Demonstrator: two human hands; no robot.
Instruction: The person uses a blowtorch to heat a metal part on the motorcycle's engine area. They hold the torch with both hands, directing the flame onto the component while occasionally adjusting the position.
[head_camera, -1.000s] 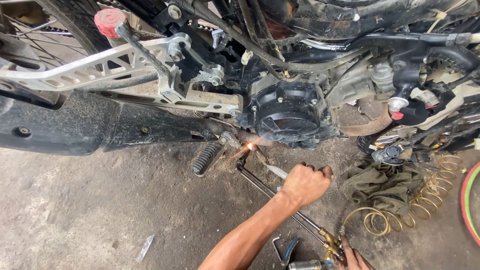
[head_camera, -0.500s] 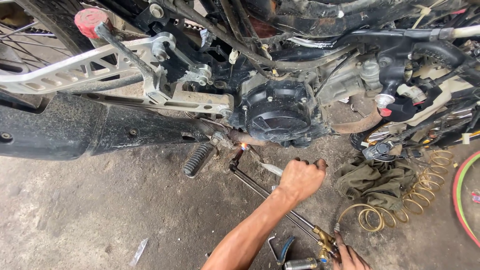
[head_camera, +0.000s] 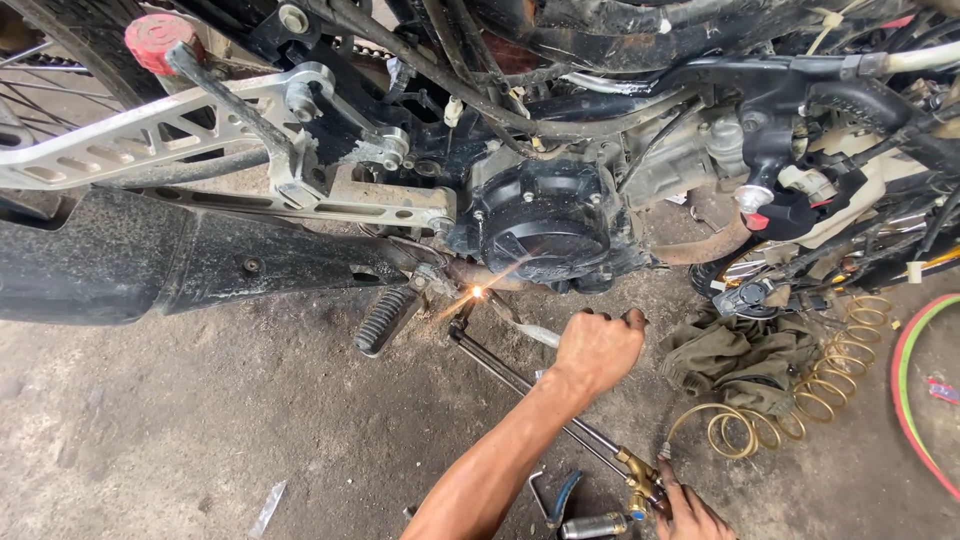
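Observation:
My left hand (head_camera: 598, 350) is closed around a thin silvery rod (head_camera: 535, 335) that points toward a bright spark (head_camera: 478, 292) under the black engine cover (head_camera: 545, 225) of a motorcycle. At the bottom edge, my right hand (head_camera: 690, 515) grips the brass valve end of a gas torch (head_camera: 520, 385). Its long dark tubes run up and to the left, and the tip sits at the spark. The spark lies beside the footpeg (head_camera: 385, 318), on the frame below the engine.
A black exhaust pipe (head_camera: 150, 265) and silver swingarm (head_camera: 120, 140) fill the left. A crumpled olive rag (head_camera: 730, 355) and a coiled brass-coloured hose (head_camera: 800, 405) lie on the concrete at right, by a red and green hose (head_camera: 905, 400). Small tools (head_camera: 560, 495) lie near my forearm.
The spark at the torch tip was lit a second ago, gone half a second ago, and is lit again now. My hands keep their grips; the view has shifted slightly.

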